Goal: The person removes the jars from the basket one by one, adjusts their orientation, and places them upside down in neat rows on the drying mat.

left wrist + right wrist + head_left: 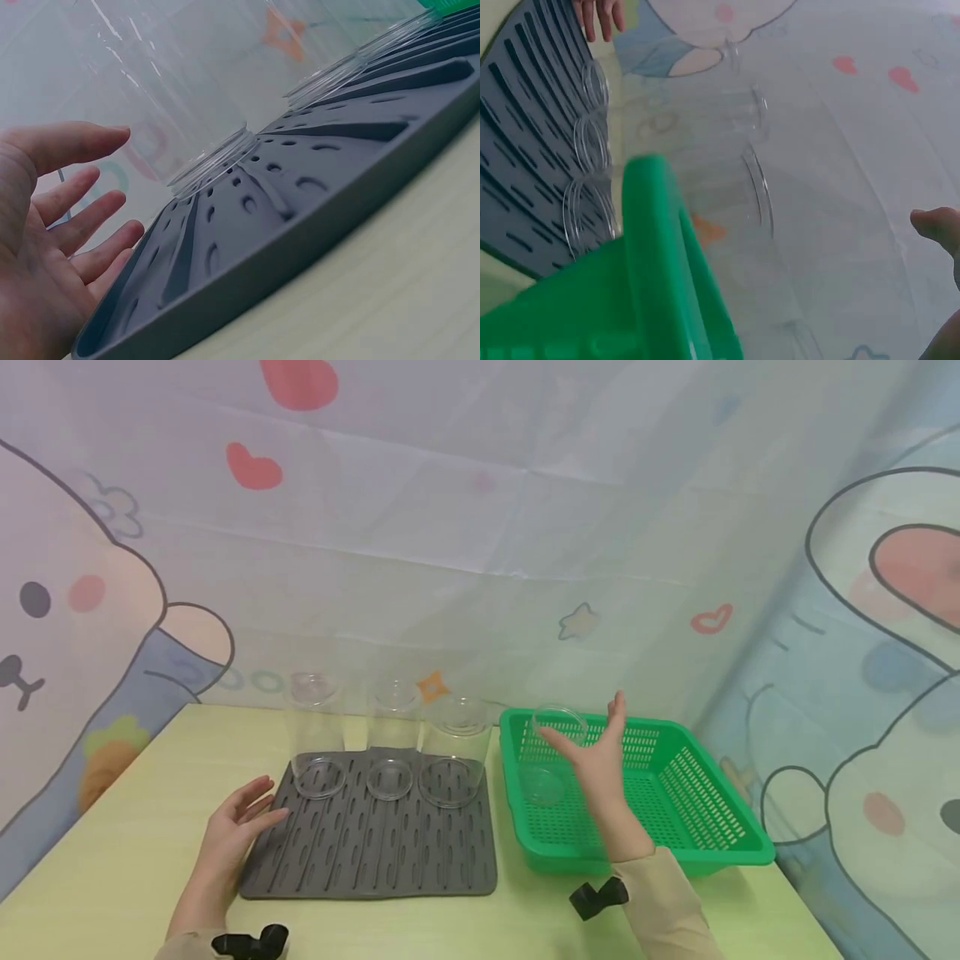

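Three clear plastic cups stand in a row on the grey drying mat: a left cup, a middle cup and a wider right cup. A fourth clear cup stands inside the green basket, at its left side. My right hand is over the basket beside that cup, thumb and fingers spread apart; the thumb overlaps the cup's rim in the head view, and contact cannot be told. Just off the mat's left edge, my left hand has its fingers loosely extended and holds nothing.
Both mat and basket lie on a pale yellow table. Behind it hangs a printed cloth with hearts and cartoon bears. In the right wrist view the basket rim is close to the camera.
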`<state>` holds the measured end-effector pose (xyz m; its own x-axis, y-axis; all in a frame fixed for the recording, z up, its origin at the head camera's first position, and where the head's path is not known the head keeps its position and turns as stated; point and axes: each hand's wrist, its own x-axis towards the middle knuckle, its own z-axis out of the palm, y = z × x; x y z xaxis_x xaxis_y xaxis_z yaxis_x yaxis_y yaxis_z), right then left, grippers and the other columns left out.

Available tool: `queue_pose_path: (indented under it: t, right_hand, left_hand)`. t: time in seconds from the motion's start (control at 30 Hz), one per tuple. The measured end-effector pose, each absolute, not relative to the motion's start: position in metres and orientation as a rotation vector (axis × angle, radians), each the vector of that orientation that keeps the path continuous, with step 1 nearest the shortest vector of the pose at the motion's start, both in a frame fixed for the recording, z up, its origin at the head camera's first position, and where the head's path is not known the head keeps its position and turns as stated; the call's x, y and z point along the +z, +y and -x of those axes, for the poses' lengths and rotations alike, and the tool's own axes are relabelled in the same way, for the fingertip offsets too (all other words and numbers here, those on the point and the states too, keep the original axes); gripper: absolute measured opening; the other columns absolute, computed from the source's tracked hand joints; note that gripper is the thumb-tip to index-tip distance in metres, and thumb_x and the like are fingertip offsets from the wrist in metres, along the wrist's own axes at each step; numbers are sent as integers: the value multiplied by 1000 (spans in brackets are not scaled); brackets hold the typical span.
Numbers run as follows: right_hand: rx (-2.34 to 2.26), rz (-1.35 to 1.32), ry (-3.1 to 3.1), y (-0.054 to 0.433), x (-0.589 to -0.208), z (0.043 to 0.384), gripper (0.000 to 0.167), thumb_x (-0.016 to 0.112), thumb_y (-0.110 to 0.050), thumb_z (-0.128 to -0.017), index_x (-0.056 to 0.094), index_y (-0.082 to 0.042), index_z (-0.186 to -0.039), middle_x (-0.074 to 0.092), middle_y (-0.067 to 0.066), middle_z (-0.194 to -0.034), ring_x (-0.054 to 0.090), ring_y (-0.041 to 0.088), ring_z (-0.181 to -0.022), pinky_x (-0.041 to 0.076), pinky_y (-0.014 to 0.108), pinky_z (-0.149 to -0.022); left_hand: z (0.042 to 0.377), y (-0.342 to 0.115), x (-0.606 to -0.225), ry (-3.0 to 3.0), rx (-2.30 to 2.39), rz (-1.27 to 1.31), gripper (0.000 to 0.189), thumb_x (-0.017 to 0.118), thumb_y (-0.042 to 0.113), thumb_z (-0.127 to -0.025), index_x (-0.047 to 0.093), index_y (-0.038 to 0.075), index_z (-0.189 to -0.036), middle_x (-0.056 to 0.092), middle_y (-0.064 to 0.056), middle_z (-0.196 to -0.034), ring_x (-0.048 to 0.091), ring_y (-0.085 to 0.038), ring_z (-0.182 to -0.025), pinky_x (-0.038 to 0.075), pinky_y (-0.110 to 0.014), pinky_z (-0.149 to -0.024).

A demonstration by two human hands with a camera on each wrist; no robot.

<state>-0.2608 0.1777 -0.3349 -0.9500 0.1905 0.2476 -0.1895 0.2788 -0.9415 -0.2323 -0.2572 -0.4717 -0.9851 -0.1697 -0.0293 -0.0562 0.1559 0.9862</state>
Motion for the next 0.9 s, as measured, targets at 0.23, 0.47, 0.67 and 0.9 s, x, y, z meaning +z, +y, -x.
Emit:
queue_pose_path:
  t: [0.23, 0.47, 0.67, 0.9]
  right_hand:
    - [1735, 90, -2570, 215, -343, 282, 118, 75, -29, -86, -21, -20, -154, -9, 19, -163, 0, 45, -149, 15, 64, -118]
    - [1751, 106, -2873, 236, -357, 302, 117, 75, -24, -84, -17, -8, -154, -1, 30, -160, 10, 52, -144, 21, 68, -114]
    - [1884, 72, -2963, 246, -367, 311, 111, 74, -22, -86, -11, -6, -155, 7, 31, -158, 15, 52, -143, 26, 70, -110]
    - [1988, 104, -3042, 251, -367, 323, 108, 72, -22, -88, -11, -7, -156, -3, 30, -159, 8, 54, -144, 26, 70, -110]
  left_hand:
    - [234, -255, -472, -2354, -1954, -266, 81, 68, 19, -92, 19, 7, -156, 30, -6, -153, 38, 11, -111, 38, -19, -111]
    - [234, -255, -474, -2348, -1952, -269, 81, 69, 18, -92, 20, 6, -156, 34, 0, -148, 38, 12, -108, 39, -14, -107]
    - [234, -255, -474, -2348, -1936, -253, 81, 69, 18, -92, 21, 5, -155, 34, -2, -149, 38, 13, -108, 40, -3, -93]
    - [234, -254, -473, -2354, -1932, -273, 81, 69, 17, -92, 20, 6, -156, 31, -8, -152, 37, 10, -110, 39, -3, -92]
